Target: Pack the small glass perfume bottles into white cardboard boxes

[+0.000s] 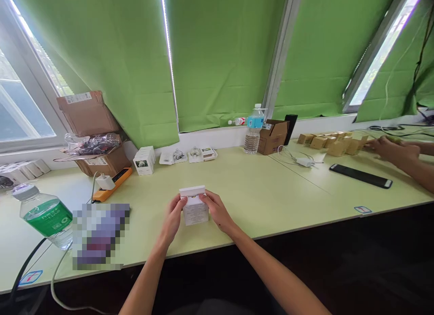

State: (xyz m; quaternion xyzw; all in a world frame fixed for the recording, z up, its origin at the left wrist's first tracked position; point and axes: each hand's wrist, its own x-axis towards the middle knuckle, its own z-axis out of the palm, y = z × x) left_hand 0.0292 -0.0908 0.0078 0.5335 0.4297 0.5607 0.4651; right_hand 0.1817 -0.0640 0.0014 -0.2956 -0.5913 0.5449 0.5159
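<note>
A small white carton [196, 213] with printed text on its front is between my hands, above the near part of the table. Its top flap stands up at the back. My left hand [174, 215] grips the left side, thumb at the upper edge. On the opposite side, my right hand [219, 211] grips it with the thumb on the top edge. What lies inside the carton is hidden. Further back stand several similar white cartons [145, 162] in a row. Beside them, two clear round items lie on white cards [173, 158].
At left are a green-labelled bottle [47, 217], an orange power strip [113, 184], a blurred-out purple object [103, 236] and cardboard boxes [101, 156]. Toward the right are a large bottle [252, 131], a brown box [273, 137] and a black phone-like slab [360, 175]. A co-worker's hands [393, 150] handle small tan boxes [337, 146].
</note>
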